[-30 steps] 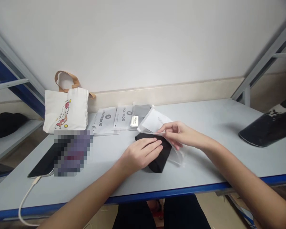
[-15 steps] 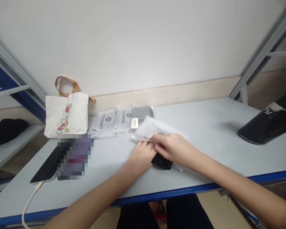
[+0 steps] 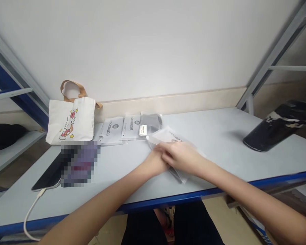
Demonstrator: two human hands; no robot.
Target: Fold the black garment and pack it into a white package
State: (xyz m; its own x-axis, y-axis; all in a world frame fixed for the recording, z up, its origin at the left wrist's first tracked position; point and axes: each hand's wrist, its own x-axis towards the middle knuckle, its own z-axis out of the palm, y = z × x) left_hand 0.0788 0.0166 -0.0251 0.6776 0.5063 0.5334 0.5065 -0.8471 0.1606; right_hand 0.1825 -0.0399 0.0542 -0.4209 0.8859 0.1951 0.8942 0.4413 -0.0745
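My right hand (image 3: 182, 157) lies on a clear plastic bag (image 3: 168, 136) with printed lettering in the middle of the grey table (image 3: 219, 143), its fingers curled on the bag's left edge. My left hand (image 3: 153, 162) meets it from the left, and its fingers are hidden under the right hand. A dark cloth shows through the bag's near corner (image 3: 179, 177); the rest of it is covered by my hands.
A white tote bag (image 3: 71, 121) with a cartoon print stands at the back left. Beside it lie white packets (image 3: 112, 130) and a grey packet (image 3: 150, 121). A phone (image 3: 47, 174) with a cable (image 3: 30, 217) lies front left. A black object (image 3: 275, 127) rests at the right.
The black cloth that lay open under my left hand has gone into the clear bag. The raised bag now lies flat and both hands have closed together on it.
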